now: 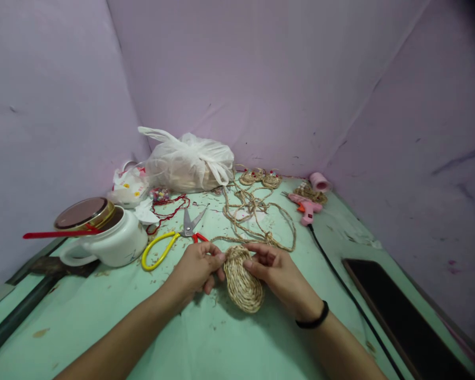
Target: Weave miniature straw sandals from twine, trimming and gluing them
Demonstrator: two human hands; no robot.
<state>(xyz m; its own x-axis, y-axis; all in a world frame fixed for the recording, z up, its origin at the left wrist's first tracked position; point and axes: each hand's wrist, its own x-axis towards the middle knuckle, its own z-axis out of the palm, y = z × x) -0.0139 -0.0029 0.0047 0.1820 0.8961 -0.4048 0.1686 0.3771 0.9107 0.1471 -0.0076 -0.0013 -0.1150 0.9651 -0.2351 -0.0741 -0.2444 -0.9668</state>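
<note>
A coiled oval mat of jute rope (242, 279) lies on the green table (206, 343) in front of me. My left hand (198, 268) pinches its upper left edge with curled fingers. My right hand (275, 270), with a black band on the wrist, grips the upper right edge. The loose jute rope (253, 216) runs from the oval's top in loops toward the back of the table.
Yellow-handled scissors (174, 237) lie left of my hands. A white pot with a brass lid (103, 232) stands at the left. A white plastic bag (188, 161) sits at the back. A pink glue gun (305, 207) with a black cord and a dark tablet (399, 311) are on the right.
</note>
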